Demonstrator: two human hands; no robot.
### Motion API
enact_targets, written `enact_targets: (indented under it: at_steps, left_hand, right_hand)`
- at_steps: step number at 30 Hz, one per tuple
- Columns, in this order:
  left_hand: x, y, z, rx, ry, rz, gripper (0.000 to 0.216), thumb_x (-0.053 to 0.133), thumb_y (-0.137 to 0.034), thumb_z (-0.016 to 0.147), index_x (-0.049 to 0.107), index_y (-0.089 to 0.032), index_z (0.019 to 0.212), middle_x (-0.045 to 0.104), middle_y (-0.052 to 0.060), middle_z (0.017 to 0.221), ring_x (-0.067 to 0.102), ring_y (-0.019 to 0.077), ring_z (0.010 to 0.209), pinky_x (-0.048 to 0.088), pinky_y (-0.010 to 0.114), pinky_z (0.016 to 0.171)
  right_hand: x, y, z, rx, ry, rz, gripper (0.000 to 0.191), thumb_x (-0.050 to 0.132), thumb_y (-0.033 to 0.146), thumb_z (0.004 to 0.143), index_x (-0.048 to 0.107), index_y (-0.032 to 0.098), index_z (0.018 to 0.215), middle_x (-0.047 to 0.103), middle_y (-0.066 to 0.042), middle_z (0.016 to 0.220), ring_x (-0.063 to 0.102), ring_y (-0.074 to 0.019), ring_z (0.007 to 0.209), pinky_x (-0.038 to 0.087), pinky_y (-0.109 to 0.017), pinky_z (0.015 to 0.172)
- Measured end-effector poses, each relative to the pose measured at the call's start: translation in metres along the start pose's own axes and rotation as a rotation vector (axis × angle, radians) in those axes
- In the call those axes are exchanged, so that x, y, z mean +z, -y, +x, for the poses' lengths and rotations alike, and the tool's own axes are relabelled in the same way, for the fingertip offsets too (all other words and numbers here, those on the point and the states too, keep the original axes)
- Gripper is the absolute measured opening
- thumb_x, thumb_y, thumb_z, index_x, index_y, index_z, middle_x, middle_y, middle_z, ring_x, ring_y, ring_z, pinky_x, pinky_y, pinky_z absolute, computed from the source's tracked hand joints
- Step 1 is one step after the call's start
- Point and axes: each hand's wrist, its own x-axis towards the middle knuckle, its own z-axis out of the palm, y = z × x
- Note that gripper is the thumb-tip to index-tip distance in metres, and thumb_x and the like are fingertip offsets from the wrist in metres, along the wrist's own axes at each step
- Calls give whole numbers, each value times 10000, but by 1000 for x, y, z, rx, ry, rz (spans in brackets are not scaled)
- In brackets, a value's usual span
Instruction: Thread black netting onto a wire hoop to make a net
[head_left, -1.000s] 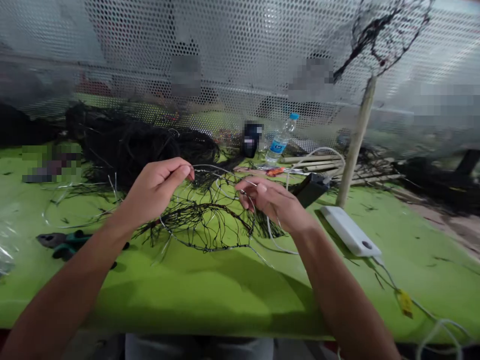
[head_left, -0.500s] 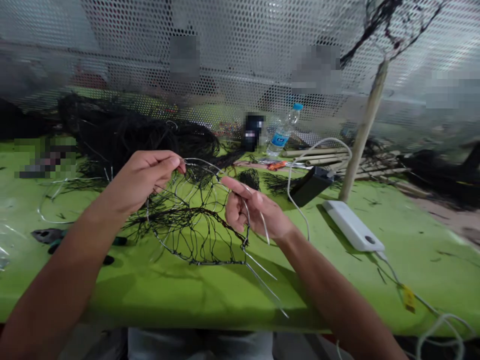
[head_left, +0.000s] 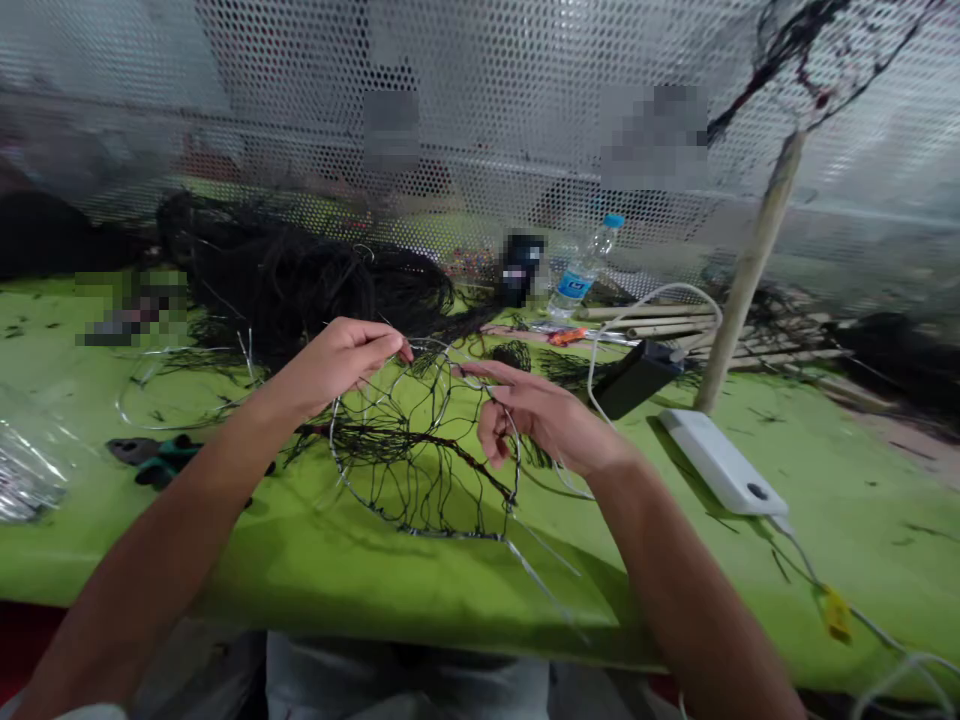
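Note:
A loop of silvery wire [head_left: 345, 480], bent into a rounded frame, stands tilted over the green table. Black knotted netting [head_left: 439, 490] stretches across it, with a darker twisted cord through its middle. My left hand [head_left: 341, 365] pinches the frame's top edge between thumb and fingertips. On the upper right side, my right hand [head_left: 551, 415] has its index finger stretched along the wire and its other fingers curled in. The exact grip there is partly hidden. Two loose wire ends stick out from the frame's lower right corner.
Pliers [head_left: 161, 458] lie left, by my forearm. Behind are a black fibre heap [head_left: 300, 270], a water bottle [head_left: 581, 275] and thin sticks [head_left: 667, 325]. A black box [head_left: 637, 378], a white power bank [head_left: 724, 462] and an upright wooden pole [head_left: 754, 270] stand right.
The view has shifted, so most things sit further right. My right hand has turned flatter over the wire, and the wire tail by it now hangs behind the hand instead of across its front.

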Motion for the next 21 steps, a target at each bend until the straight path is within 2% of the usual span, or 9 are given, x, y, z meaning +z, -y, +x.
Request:
enact_targets:
  at_steps: [4, 8, 11, 13, 14, 15, 17, 19, 21]
  left_hand:
    - [6, 11, 7, 23, -26, 79, 279, 633, -436, 942, 754, -192, 882, 301, -66, 554, 234, 81, 457, 157, 258, 463]
    - [5, 16, 12, -3, -50, 91, 248, 651, -409, 928, 757, -190, 878, 328, -65, 548, 270, 80, 457, 179, 245, 454]
    - [1, 15, 14, -6, -62, 89, 256, 673, -408, 912, 752, -165, 896, 456, -35, 613, 364, 72, 483, 259, 223, 456]
    - [-1, 12, 14, 35, -77, 22, 307, 680, -446, 903, 736, -148, 956, 605, 25, 764, 530, 94, 592, 404, 217, 528]
    - [-2, 11, 14, 74, -86, -34, 346, 679, -470, 902, 723, -146, 1014, 668, 67, 898, 624, 126, 722, 486, 229, 614]
    - [-2, 10, 14, 117, -92, -92, 388, 679, -488, 903, 704, -149, 1090, 692, 105, 1060, 679, 168, 901, 545, 251, 729]
    - [-2, 10, 14, 184, -95, -196, 478, 670, -503, 919, 633, -172, 1261, 627, 139, 1342, 641, 231, 1206, 573, 311, 929]
    - [2, 13, 14, 193, -107, -245, 529, 647, -513, 940, 560, -195, 1353, 562, 142, 1438, 634, 249, 1248, 583, 356, 975]
    - [8, 16, 15, 183, -121, -273, 542, 644, -537, 939, 545, -192, 1345, 586, 145, 1384, 698, 243, 1123, 618, 371, 909]
  right_hand:
    - [3, -14, 14, 0, -59, -19, 281, 555, 404, 1011, 689, 175, 1104, 432, 96, 477, 390, -111, 415, 354, -255, 463]
    - [4, -26, 25, -51, -106, 27, 265, 565, 421, 1008, 635, 196, 889, 339, 114, 477, 283, -89, 395, 262, -236, 413]
    - [2, -27, 26, -79, -139, 36, 316, 561, 453, 1014, 587, 205, 820, 302, 120, 469, 227, -82, 390, 186, -234, 395]
    - [-2, -24, 25, -114, -138, 82, 325, 550, 481, 1014, 581, 209, 838, 275, 126, 466, 194, -80, 387, 167, -237, 407]
    - [-4, -22, 23, -137, -142, 110, 324, 542, 491, 1014, 580, 213, 852, 270, 128, 465, 185, -79, 385, 173, -240, 417]
    - [-6, -20, 22, -162, -154, 136, 324, 532, 501, 1015, 575, 218, 861, 267, 128, 465, 181, -80, 383, 188, -242, 428]
    - [-8, -16, 20, -210, -207, 170, 325, 513, 515, 1017, 553, 233, 860, 255, 127, 464, 187, -85, 383, 230, -249, 455]
    - [-9, -15, 18, -261, -285, 197, 327, 497, 532, 1018, 523, 250, 854, 234, 125, 465, 193, -96, 387, 259, -260, 476]
    - [-8, -15, 19, -338, -370, 223, 329, 507, 552, 1012, 517, 262, 857, 232, 120, 472, 201, -108, 394, 263, -269, 479]
